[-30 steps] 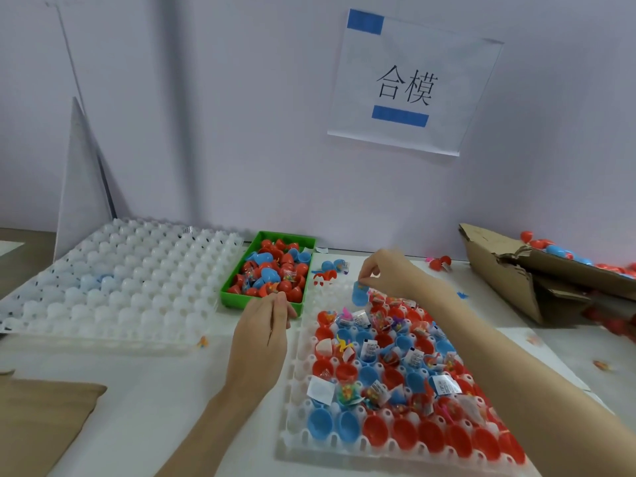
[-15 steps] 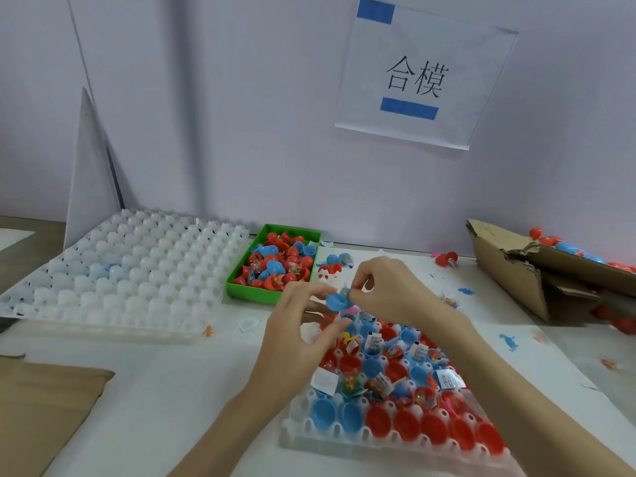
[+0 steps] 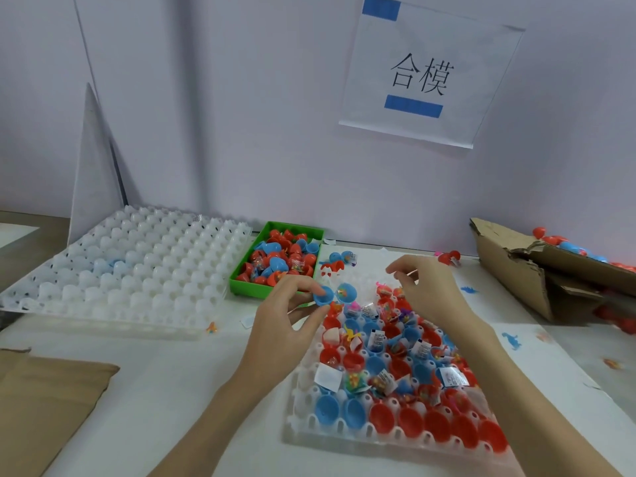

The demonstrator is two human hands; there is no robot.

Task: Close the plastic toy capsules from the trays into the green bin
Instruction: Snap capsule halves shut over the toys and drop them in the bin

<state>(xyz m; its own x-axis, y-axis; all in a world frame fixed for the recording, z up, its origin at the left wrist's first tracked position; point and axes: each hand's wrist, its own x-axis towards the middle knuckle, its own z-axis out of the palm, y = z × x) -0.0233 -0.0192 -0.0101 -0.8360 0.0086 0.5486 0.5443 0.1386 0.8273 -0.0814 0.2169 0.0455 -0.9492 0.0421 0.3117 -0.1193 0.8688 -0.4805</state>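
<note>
1. Open blue capsule [image 3: 333,294], its two halves side by side, sat at the left hand's [image 3: 284,320] fingertips, above the far end of the filled tray [image 3: 303,418] and just in front of the green bin [image 3: 241,282].
2. Left hand was raised, thumb and forefinger pinching the capsule's left half.
3. Right hand [image 3: 430,290] hovered beside it, fingers loosely curled, holding nothing.

left hand [image 3: 280,327]: bare, no glove | right hand [image 3: 432,292]: bare | forearms: bare, sleeveless in view
</note>
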